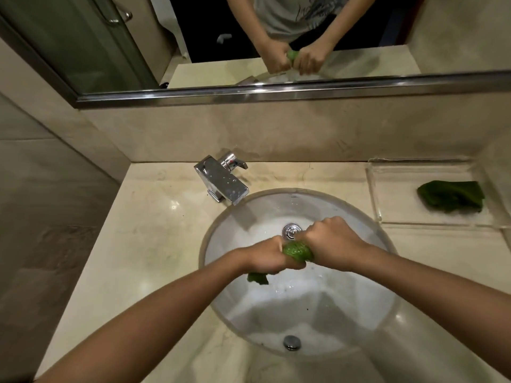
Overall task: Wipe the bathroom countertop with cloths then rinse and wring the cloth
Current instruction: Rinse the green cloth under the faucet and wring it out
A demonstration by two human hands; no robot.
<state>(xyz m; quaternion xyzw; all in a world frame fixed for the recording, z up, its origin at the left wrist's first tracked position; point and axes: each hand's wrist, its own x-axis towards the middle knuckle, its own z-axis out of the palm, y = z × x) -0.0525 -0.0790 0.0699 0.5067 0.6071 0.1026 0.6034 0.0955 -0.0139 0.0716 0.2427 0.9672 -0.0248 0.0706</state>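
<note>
Over the white oval sink [359, 322], both my hands grip a wet light-green cloth [296, 251] twisted into a tight roll. My left hand [269, 257] holds its left end, and a small tail of cloth hangs out below that fist. My right hand [331, 241] grips the right end, just in front of the drain [290, 231]. The beige marble countertop [154, 244] surrounds the sink. A second, darker green cloth [452, 196] lies crumpled in a clear tray [387, 194] at the back right.
A chrome tap [221, 181] stands behind the sink at the left, with no water visibly running. A mirror [83, 51] above the backsplash reflects my arms. An overflow hole [291, 342] sits in the sink's near wall. A wall closes off the left side.
</note>
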